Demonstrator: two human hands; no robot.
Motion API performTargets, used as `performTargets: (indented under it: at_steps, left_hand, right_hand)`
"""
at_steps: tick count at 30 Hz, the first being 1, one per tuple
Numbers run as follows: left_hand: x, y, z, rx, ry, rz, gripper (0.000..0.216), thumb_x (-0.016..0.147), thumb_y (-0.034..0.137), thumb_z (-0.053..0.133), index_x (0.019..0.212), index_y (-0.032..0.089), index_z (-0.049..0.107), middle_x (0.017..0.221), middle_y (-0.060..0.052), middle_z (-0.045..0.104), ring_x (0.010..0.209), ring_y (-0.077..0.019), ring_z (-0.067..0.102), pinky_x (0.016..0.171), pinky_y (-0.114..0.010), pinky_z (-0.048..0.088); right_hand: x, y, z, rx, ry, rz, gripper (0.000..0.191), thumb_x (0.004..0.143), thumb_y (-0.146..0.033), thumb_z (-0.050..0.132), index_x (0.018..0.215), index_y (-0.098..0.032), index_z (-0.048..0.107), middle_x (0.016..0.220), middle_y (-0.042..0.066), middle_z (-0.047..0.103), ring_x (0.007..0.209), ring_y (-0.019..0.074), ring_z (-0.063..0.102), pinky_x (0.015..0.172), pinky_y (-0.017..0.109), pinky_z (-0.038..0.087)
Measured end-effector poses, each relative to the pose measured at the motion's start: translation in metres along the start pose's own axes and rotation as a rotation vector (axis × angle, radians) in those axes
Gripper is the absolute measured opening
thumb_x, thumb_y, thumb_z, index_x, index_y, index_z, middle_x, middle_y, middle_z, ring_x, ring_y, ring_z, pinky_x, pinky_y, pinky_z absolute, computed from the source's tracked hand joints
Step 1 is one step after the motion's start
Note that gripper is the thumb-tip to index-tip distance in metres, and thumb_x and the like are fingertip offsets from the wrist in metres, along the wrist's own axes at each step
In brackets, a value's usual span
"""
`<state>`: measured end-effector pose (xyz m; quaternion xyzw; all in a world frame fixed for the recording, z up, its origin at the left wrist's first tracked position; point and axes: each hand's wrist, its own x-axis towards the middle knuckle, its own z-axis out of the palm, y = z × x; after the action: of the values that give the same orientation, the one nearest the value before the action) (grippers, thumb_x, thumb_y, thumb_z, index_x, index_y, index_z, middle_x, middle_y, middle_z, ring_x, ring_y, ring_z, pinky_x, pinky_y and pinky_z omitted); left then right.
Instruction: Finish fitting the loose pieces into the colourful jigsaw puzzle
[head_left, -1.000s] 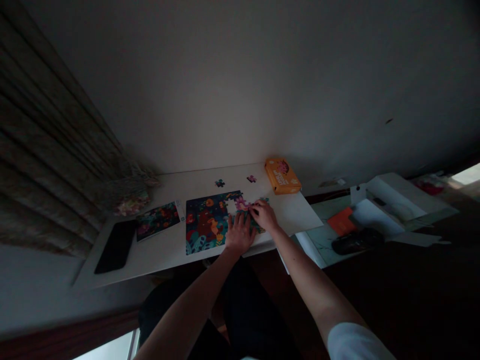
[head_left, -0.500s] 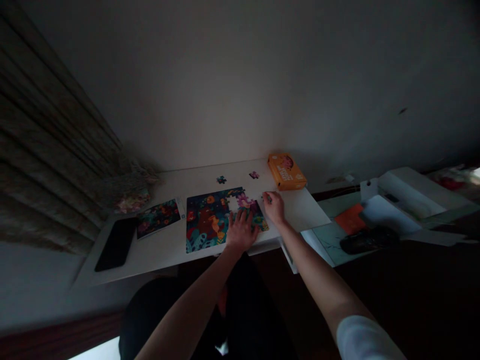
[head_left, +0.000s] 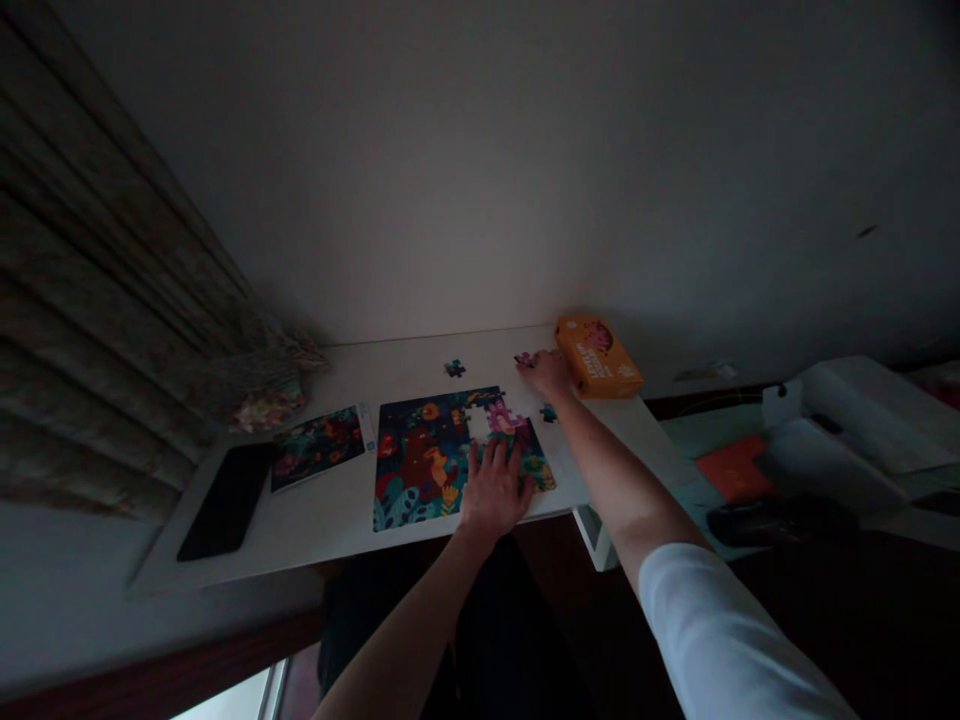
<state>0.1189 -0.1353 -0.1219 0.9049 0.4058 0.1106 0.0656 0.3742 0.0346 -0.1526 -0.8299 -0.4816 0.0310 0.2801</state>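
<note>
Dim room, head view: white table (head_left: 337, 510) against a plain wall, curtain left of it. I see the left hand (head_left: 496, 490) flat with fingers spread, pressing the near edge of the jigsaw puzzle (head_left: 439, 455). Right hand (head_left: 549, 370) reaches beyond the puzzle, fingertips on a loose pink piece (head_left: 523, 359); pinch or not, can't tell. Orange box (head_left: 598, 356) just right of that hand, print unreadable. Another loose piece (head_left: 454, 368) behind the puzzle, reference picture (head_left: 318, 446) and black phone (head_left: 227, 500) to its left.
</note>
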Motion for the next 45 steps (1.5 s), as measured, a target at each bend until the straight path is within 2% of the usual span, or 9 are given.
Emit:
performTargets:
  at_steps: [7, 10, 13, 17, 22, 29, 38, 42, 45]
  left_hand:
    - [0.0, 0.0, 0.002, 0.003, -0.005, 0.001, 0.055, 0.106, 0.047, 0.04, 0.15, 0.018, 0.054, 0.15, -0.016, 0.057, 0.145, -0.0338, 0.046, 0.126, -0.062, 0.027]
    - [0.0, -0.001, 0.002, 0.005, -0.006, -0.001, 0.055, 0.105, 0.047, 0.042, 0.151, 0.019, 0.054, 0.15, -0.015, 0.057, 0.145, -0.0336, 0.046, 0.127, -0.062, 0.027]
    - [0.0, -0.001, 0.003, 0.002, -0.005, 0.003, 0.054, 0.105, 0.047, 0.042, 0.152, 0.021, 0.053, 0.153, -0.013, 0.055, 0.146, -0.0328, 0.045, 0.127, -0.061, 0.026]
    - [0.0, 0.0, 0.004, 0.021, 0.003, 0.006, 0.054, 0.105, 0.047, 0.041, 0.151, 0.021, 0.053, 0.155, -0.013, 0.053, 0.147, -0.0323, 0.043, 0.126, -0.061, 0.027]
    - [0.004, 0.0, 0.001, 0.034, -0.026, -0.002, 0.053, 0.104, 0.045, 0.044, 0.151, 0.02, 0.054, 0.155, -0.014, 0.054, 0.146, -0.0324, 0.045, 0.126, -0.06, 0.028]
    - [0.013, 0.006, -0.014, 0.08, -0.07, -0.005, 0.043, 0.103, 0.041, 0.051, 0.141, 0.022, 0.06, 0.145, -0.015, 0.06, 0.137, -0.033, 0.053, 0.12, -0.06, 0.035]
    - [0.046, -0.006, -0.012, 0.11, 0.003, 0.02, 0.042, 0.104, 0.039, 0.048, 0.138, 0.017, 0.061, 0.145, -0.017, 0.06, 0.135, -0.0322, 0.054, 0.121, -0.053, 0.034]
    - [0.053, -0.019, 0.0, 0.016, 0.022, 0.127, 0.047, 0.103, 0.039, 0.052, 0.144, 0.016, 0.057, 0.149, -0.017, 0.057, 0.141, -0.0306, 0.05, 0.125, -0.048, 0.03]
    - [0.053, -0.022, 0.007, -0.056, 0.05, 0.146, 0.048, 0.102, 0.037, 0.053, 0.144, 0.013, 0.057, 0.146, -0.018, 0.059, 0.139, -0.03, 0.052, 0.124, -0.046, 0.034]
  right_hand:
    - [0.027, 0.008, -0.002, 0.075, -0.275, 0.188, 0.028, 0.064, -0.034, 0.091, 0.076, -0.02, 0.07, 0.081, 0.011, 0.073, 0.089, 0.0301, 0.071, 0.074, 0.035, 0.051]
    - [0.018, 0.003, -0.009, 0.151, -0.244, 0.112, 0.03, 0.062, -0.024, 0.089, 0.081, -0.021, 0.066, 0.082, 0.007, 0.073, 0.082, 0.025, 0.068, 0.072, 0.033, 0.049]
    - [-0.006, -0.002, -0.019, 0.242, -0.185, -0.008, 0.025, 0.07, -0.023, 0.079, 0.088, -0.023, 0.061, 0.085, 0.002, 0.071, 0.079, 0.0194, 0.065, 0.072, 0.029, 0.047]
    - [-0.054, 0.002, -0.032, 0.541, -0.092, -0.093, 0.026, 0.078, -0.04, 0.072, 0.084, -0.025, 0.052, 0.076, -0.002, 0.062, 0.072, 0.0175, 0.062, 0.068, 0.027, 0.047]
    - [-0.129, 0.018, -0.048, 0.97, -0.04, 0.033, 0.046, 0.078, -0.062, 0.071, 0.096, -0.028, 0.046, 0.094, 0.0, 0.064, 0.072, 0.0189, 0.069, 0.059, 0.027, 0.051]
    - [-0.189, 0.026, -0.065, 1.067, -0.068, 0.126, 0.048, 0.079, -0.06, 0.075, 0.106, -0.028, 0.051, 0.096, 0.003, 0.069, 0.069, 0.018, 0.069, 0.062, 0.029, 0.056]
    - [-0.186, 0.029, -0.069, 1.121, -0.011, 0.134, 0.049, 0.073, -0.054, 0.084, 0.104, -0.025, 0.06, 0.091, 0.003, 0.074, 0.067, 0.0165, 0.067, 0.063, 0.029, 0.056]
    - [-0.157, 0.025, -0.067, 1.124, -0.001, 0.129, 0.053, 0.063, -0.054, 0.09, 0.097, -0.022, 0.064, 0.085, 0.004, 0.076, 0.075, 0.0196, 0.07, 0.068, 0.029, 0.055]
    - [-0.122, 0.017, -0.062, 1.043, -0.106, 0.035, 0.049, 0.06, -0.054, 0.091, 0.087, -0.022, 0.067, 0.082, 0.003, 0.076, 0.077, 0.0202, 0.071, 0.074, 0.031, 0.056]
